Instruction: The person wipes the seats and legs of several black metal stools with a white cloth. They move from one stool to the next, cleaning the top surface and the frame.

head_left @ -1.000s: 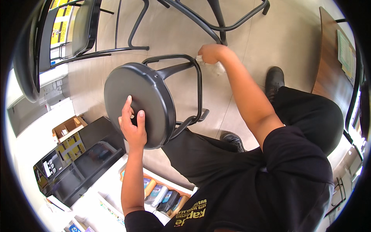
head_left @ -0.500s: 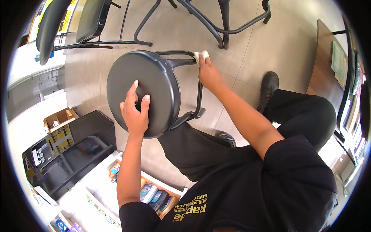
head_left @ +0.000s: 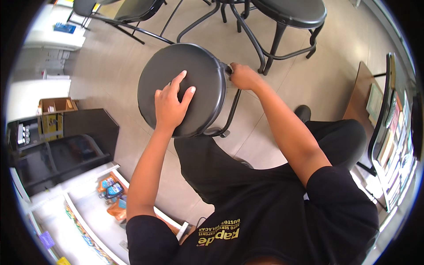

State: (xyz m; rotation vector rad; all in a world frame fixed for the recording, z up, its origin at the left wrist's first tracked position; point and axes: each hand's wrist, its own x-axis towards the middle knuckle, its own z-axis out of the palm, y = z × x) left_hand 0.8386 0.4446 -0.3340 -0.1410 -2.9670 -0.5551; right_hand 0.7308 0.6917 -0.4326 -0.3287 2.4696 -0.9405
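A black stool (head_left: 176, 59) with a round padded seat is tipped toward me, its top facing left and its legs to the right. My left hand (head_left: 172, 104) lies on the seat with fingers spread and holds nothing. My right hand (head_left: 245, 77) is closed round a dark leg (head_left: 228, 70) just beside the seat. The white cloth seen in it a moment earlier is now almost wholly hidden by the fingers.
Another black stool (head_left: 291, 13) stands beyond, with black chairs (head_left: 139, 9) at the far left. A dark cabinet (head_left: 99, 132) and a white shelf unit (head_left: 88, 194) holding bottles are on my left. To the right stands a brown table (head_left: 357, 92).
My right hand has slid along the leg toward the seat, and its cloth has gone out of sight. My left hand stays spread on the seat. The view has shifted, showing more of the far stool.
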